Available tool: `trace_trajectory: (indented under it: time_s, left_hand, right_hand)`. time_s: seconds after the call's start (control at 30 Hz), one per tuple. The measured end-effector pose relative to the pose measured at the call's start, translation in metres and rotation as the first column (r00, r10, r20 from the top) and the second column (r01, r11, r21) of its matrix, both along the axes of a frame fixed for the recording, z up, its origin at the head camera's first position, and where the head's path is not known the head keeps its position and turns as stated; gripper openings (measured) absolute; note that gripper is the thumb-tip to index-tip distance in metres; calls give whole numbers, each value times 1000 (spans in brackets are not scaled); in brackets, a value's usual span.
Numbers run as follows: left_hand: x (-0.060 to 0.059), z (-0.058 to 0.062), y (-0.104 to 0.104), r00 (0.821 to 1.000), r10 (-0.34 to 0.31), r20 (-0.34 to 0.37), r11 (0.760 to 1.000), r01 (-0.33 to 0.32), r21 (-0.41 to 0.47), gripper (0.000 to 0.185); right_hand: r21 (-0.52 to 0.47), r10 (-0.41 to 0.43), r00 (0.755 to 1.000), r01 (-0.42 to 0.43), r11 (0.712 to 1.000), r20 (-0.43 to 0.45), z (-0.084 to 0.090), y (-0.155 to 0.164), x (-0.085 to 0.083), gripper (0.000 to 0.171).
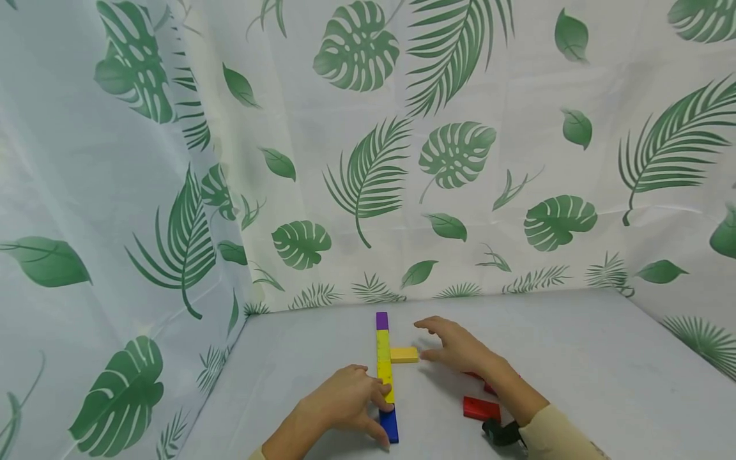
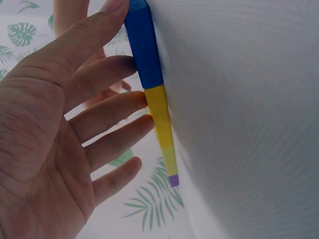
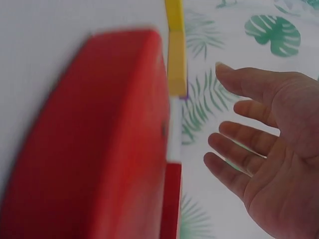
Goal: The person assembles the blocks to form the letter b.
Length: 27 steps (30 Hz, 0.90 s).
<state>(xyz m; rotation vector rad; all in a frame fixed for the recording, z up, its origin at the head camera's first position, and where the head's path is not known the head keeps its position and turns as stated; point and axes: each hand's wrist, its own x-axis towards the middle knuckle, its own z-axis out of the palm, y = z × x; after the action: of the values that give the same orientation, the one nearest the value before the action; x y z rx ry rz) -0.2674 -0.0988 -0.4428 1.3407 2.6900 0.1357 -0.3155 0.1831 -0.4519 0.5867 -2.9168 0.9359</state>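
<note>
A straight row of blocks runs away from me in the head view: a blue block [image 1: 391,428], a yellow block [image 1: 384,375], a lighter yellow block [image 1: 383,345] and a purple block [image 1: 382,321]. From its right side sticks out an orange-yellow block [image 1: 405,355]. My left hand [image 1: 347,399] touches the near part of the row. In the left wrist view its thumb [image 2: 112,15] is at the blue block's near end and its fairly straight fingers reach the row's side. My right hand [image 1: 460,348], fingers spread, hovers just right of the orange-yellow block and holds nothing.
A red block [image 1: 480,409] lies under the right forearm; more red pieces [image 1: 491,387] are partly hidden behind it. A black wrist camera [image 1: 501,433] is by the right sleeve. Leaf-patterned sheets [image 1: 368,275] hang behind and beside the pale tabletop [image 1: 604,370].
</note>
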Motion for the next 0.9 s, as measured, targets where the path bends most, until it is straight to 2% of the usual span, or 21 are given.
trace_trajectory:
  time_s: [0.3,0.9]
  left_hand:
    - [0,-1,0,1000,0,0,1000,0,1,54]
    - [1,2,1,1000,14,2,1000,-14,-1,53]
  right_hand:
    - [-38,37,996,-35,999,76,7,29,-5,58]
    - [-9,97,984,-97,995,148,17,53,-5,55]
